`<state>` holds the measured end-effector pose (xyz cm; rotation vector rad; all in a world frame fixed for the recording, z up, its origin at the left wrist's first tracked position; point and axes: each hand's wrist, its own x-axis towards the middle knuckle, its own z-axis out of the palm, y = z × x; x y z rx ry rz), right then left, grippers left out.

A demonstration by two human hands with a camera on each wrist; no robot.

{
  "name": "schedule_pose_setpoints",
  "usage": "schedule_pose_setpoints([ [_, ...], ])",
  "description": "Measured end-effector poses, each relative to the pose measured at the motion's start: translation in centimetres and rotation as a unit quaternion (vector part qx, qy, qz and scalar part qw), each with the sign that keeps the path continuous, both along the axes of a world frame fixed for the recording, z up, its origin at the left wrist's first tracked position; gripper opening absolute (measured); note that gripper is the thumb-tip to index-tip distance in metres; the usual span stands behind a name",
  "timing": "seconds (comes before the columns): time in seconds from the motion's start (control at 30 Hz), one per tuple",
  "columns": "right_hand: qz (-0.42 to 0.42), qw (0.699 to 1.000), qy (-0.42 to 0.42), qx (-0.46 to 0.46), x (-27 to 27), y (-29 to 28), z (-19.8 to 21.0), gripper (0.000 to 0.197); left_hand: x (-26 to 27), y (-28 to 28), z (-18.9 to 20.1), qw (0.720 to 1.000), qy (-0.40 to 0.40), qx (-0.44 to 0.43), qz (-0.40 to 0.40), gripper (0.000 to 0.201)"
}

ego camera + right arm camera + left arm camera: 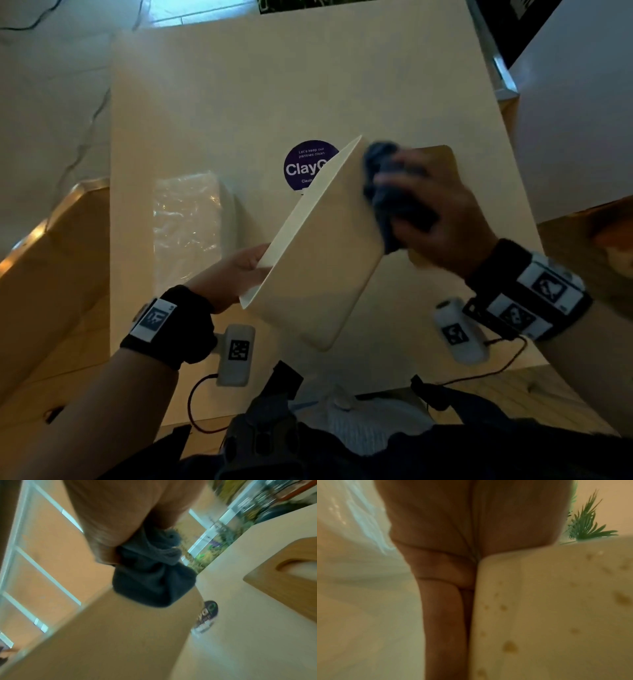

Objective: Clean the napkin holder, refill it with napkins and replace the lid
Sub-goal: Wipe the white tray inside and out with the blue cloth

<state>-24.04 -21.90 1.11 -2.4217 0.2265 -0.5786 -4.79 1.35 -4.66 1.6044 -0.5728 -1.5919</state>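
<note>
The head view looks steeply down from above the counter's (212, 102) near edge, taking in both forearms and the whole top to its far edge. The left wrist view sits tight against the left hand (443, 561), facing along its fingers, blurred by nearness. The right wrist view looks along the right hand (120, 513) toward the far edge. Head and right wrist views share the purple sticker (303, 164) (208, 614).

Napkin pack (186, 219) left of holder (318, 260)
</note>
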Motion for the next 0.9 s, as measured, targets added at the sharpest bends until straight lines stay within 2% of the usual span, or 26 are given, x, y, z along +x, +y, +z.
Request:
schedule_pose_setpoints([
  [0.07, -0.110, 0.993, -0.014, 0.035, 1.4, 0.0, 0.5, 0.041, 0.1, -0.5, -0.2, 1.000, -0.022, 0.003, 0.001, 0.039],
  [0.13, -0.116, 0.993, -0.020, 0.031, 2.3, 1.9, 0.8, 0.042, 0.0, -1.4, 0.1, 0.999, -0.043, 0.005, 0.024, 0.039],
  [0.17, -0.076, 0.997, -0.018, 0.024, 2.4, 3.3, 0.7, 0.041, 0.0, -1.8, 0.2, 0.998, -0.048, 0.008, 0.041, 0.041],
  [0.23, 0.062, 0.998, -0.020, 0.017, 1.7, 5.9, 0.0, 0.041, -0.2, -2.6, 0.5, 0.996, -0.050, 0.005, 0.073, 0.044],
  [0.3, 0.196, 0.980, -0.038, 0.010, 0.4, 6.9, -1.1, 0.038, -0.1, -2.9, 0.8, 0.994, -0.047, 0.007, 0.098, 0.042],
  [0.37, 0.234, 0.971, -0.047, 0.007, -0.8, 5.5, -2.1, 0.032, 0.1, -2.9, 1.2, 0.993, -0.027, 0.015, 0.115, 0.037],
  [0.4, 0.204, 0.978, -0.041, 0.014, -1.1, 4.3, -2.4, 0.030, 0.2, -2.9, 1.4, 0.992, -0.017, 0.024, 0.120, 0.035],
  [0.47, 0.069, 0.996, -0.018, 0.050, -0.7, 1.6, -2.5, 0.031, 0.0, -2.9, 1.9, 0.992, -0.005, 0.034, 0.124, 0.036],
  [0.53, -0.071, 0.994, -0.013, 0.082, 0.9, -0.6, -2.1, 0.036, -0.5, -3.5, 2.4, 0.993, -0.009, 0.033, 0.117, 0.036],
  [0.6, -0.128, 0.987, -0.022, 0.095, 2.7, -1.2, -1.0, 0.036, -1.0, -4.3, 3.0, 0.992, -0.015, 0.032, 0.117, 0.034],
  [0.67, -0.097, 0.991, -0.030, 0.088, 3.6, -0.3, 0.2, 0.037, -1.1, -5.1, 3.5, 0.990, -0.026, 0.037, 0.137, 0.031],
  [0.8, 0.068, 0.995, -0.046, 0.054, 1.6, 4.1, 0.5, 0.036, -0.1, -5.6, 4.2, 0.981, -0.060, 0.041, 0.180, 0.030],
  [0.87, 0.091, 0.993, -0.050, 0.056, 0.1, 4.8, -1.0, 0.034, 0.4, -5.3, 4.3, 0.978, -0.060, 0.044, 0.194, 0.029],
  [0.9, 0.071, 0.994, -0.039, 0.072, -0.4, 4.5, -1.7, 0.035, 0.5, -5.2, 4.4, 0.978, -0.060, 0.046, 0.197, 0.028],
])
